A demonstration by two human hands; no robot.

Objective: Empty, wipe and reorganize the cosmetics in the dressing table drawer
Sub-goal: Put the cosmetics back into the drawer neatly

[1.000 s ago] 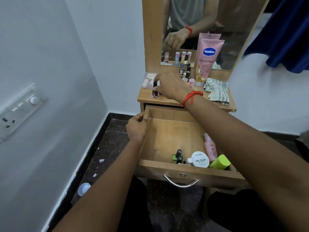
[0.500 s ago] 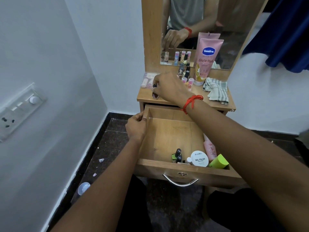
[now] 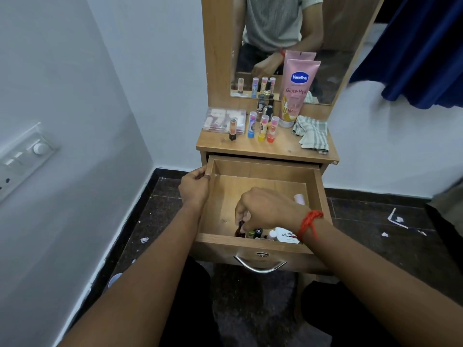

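Observation:
The wooden drawer [image 3: 261,168] of the dressing table stands pulled out. My left hand [image 3: 194,187] grips the top of its left wall. My right hand [image 3: 265,209] is down inside, near the front, with its fingers closed on a dark red nail polish bottle [image 3: 240,231]. Beside that bottle stand a black-capped bottle [image 3: 257,232] and a white nail polish remover jar [image 3: 285,235]. My wrist partly hides a pink tube [image 3: 300,198] at the right wall. The left half of the drawer floor is bare wood.
On the tabletop [image 3: 283,149] stand a pink Vaseline tube [image 3: 297,93], three coloured lip balm sticks [image 3: 263,128], an orange lipstick [image 3: 233,128], a clear flat box [image 3: 220,118] and a checked cloth [image 3: 313,134]. A white wall with a switch panel [image 3: 22,156] is close on the left.
My right hand has come down from the tabletop into the drawer, bringing the dark red nail polish bottle with it. My left hand has stayed on the drawer's left wall.

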